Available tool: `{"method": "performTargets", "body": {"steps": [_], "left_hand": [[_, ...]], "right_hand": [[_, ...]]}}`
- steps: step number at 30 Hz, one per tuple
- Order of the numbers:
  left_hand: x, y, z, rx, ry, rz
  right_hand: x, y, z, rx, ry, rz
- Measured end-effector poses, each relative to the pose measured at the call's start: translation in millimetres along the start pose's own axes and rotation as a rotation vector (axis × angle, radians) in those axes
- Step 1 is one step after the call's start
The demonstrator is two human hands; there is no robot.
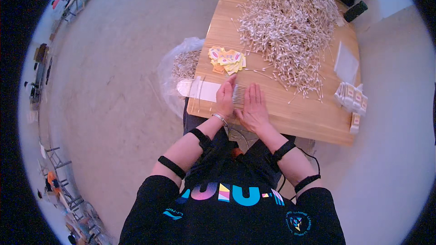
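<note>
Swabs (239,94), a small even row of them, lie at the near edge of the wooden table (313,122), pressed between the two hands: the left hand (225,100) lies flat on the row's left side with fingers together, and the right hand (253,109) lies flat on its right with fingers straight and slightly spread. Just left of the hands a clear plastic sleeve (200,89) overhangs the edge, coloured paper labels (227,60) lie beyond, and a big heap of cotton swabs (290,22) covers the far part.
</note>
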State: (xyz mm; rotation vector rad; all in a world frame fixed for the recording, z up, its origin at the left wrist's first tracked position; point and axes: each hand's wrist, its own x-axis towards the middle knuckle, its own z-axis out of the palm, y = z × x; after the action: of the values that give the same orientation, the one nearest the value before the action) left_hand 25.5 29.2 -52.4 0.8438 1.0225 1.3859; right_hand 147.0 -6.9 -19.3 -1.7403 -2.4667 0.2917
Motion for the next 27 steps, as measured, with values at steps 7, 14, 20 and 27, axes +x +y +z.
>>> {"method": "performTargets", "body": {"steps": [7,14,20,27], "left_hand": [[-0.7,-3.1,1.6,0.04,0.061,0.038],[0.7,-4.0,4.1,0.094,0.072,0.066],[1.2,-3.8,-1.8,0.121,0.012,0.039],[0.6,0.3,1.1,0.12,0.0,0.015]], "right_hand": [[3.1,-4.0,0.9,0.026,0.018,0.046],[2.6,-1.2,2.1,0.034,0.004,0.008],[2.2,-3.3,0.1,0.033,-0.01,-0.008],[2.8,-4.4,-0.1,0.056,-0.019,0.015]]}}
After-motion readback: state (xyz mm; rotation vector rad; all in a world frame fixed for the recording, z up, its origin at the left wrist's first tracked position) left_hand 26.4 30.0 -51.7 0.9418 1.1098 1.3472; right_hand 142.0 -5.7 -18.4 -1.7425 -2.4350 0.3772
